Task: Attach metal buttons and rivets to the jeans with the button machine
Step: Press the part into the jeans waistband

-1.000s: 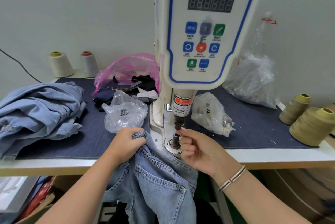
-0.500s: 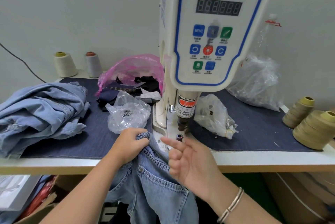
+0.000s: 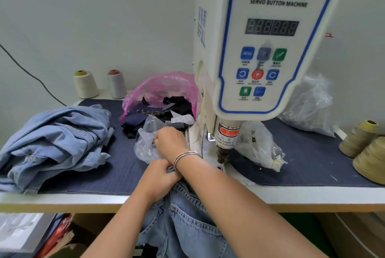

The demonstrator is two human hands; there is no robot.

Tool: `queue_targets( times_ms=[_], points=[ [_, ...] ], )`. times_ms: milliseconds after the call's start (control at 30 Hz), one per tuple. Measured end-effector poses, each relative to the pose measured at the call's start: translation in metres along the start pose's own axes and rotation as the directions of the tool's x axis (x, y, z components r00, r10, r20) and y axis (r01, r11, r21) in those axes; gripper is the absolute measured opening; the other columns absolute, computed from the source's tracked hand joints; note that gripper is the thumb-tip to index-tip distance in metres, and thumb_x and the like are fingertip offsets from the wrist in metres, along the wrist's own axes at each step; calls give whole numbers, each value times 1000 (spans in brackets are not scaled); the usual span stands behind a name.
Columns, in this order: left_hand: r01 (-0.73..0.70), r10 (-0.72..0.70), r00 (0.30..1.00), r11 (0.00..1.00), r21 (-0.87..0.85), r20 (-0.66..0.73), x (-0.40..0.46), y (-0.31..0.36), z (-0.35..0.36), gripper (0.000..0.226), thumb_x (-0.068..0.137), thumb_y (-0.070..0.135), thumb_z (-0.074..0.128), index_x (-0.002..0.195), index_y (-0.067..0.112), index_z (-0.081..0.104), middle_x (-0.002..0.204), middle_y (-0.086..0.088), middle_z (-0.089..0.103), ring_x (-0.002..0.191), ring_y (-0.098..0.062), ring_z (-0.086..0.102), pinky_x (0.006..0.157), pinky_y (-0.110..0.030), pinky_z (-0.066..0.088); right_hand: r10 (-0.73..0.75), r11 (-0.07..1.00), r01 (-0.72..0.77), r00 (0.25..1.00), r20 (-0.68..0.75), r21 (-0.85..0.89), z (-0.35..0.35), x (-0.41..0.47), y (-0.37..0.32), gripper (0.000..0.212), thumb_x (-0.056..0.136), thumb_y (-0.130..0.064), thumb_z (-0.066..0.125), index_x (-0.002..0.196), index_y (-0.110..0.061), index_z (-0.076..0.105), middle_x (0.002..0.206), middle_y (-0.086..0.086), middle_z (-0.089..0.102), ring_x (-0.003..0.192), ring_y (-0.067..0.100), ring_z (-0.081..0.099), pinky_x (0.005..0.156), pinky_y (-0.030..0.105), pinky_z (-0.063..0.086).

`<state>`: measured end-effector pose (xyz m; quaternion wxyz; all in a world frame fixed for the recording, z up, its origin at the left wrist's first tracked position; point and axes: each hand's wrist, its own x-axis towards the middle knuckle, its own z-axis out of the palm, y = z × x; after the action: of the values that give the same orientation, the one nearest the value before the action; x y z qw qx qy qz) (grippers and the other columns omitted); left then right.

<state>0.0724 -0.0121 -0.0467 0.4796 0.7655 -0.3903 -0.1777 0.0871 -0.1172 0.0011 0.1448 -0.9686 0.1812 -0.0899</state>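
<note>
1. Near the table's left edge: a heap of denim, possibly other garments; finished or waiting, cannot tell.
2. At the back edge: two thread cones, well apart from the work.
3. Left of the machine: a pink bag of fabric scraps, and in front of it a clear bag with small metal pieces inside.
4. Left hand at the front edge, fingers curled round the top of the jeans, gripping the bunched cloth; the rest of the jeans hanging below the table.
5. Right hand crossed over the left, down on the clear bag; fingers curled under and hidden, so pinching a piece or not: cannot tell.
6. Machine in the middle, punch raised, nothing visible beneath it.
7. A rivet already set at the pocket corner.
8. Judged stage: fetching the next fastener; loading it, placing the denim under the punch and pressing not yet done.
9. Right of the machine: more clear bags, then large cones by the right edge.
</note>
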Motion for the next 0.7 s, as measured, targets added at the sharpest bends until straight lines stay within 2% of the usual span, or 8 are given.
queue_targets(
  times_ms=[100, 233, 467, 567, 700],
  points=[
    [6, -7, 1000, 999, 37, 9, 3, 2, -1, 24, 65, 31, 56, 48, 24, 41, 49, 12, 39, 54, -5, 31, 54, -30, 29, 2, 998, -3, 1000, -7, -66, 4, 4, 0, 19, 91, -9, 52, 102, -3, 67, 105, 15, 66, 99, 33, 63, 73, 33, 46],
    [33, -33, 999, 996, 83, -4, 4, 3, -1, 27, 59, 29, 53, 47, 20, 32, 46, 11, 33, 51, -7, 24, 52, -30, 22, -50, 982, 47, 999, -12, -181, 5, 7, -4, 23, 91, -1, 48, 108, -3, 64, 113, 13, 64, 104, 31, 62, 78, 37, 51],
    [61, -64, 998, 993, 97, 25, 4, 4, -2, 23, 58, 30, 54, 44, 21, 38, 44, 10, 36, 49, -7, 26, 52, -30, 24, -162, 940, 151, 987, -10, -305, 4, 8, -5, 25, 91, -1, 47, 108, -6, 65, 109, 11, 66, 101, 29, 63, 68, 33, 43],
    [58, -61, 998, 993, 104, 27, 4, 3, -2, 24, 56, 32, 54, 43, 21, 37, 43, 10, 34, 47, -7, 25, 51, -29, 23, -155, 940, 142, 988, -17, -311, 6, 8, -4, 34, 90, -1, 44, 117, -12, 62, 107, 10, 66, 100, 29, 63, 66, 32, 43],
    [55, -57, 998, 996, 71, 25, 4, 0, -2, 27, 56, 29, 54, 42, 20, 32, 44, 9, 31, 51, -9, 24, 54, -33, 22, -62, 956, 49, 997, -37, -288, 8, 6, -3, 29, 92, 0, 42, 112, -4, 63, 115, 15, 62, 110, 32, 57, 79, 38, 49]
  ],
)
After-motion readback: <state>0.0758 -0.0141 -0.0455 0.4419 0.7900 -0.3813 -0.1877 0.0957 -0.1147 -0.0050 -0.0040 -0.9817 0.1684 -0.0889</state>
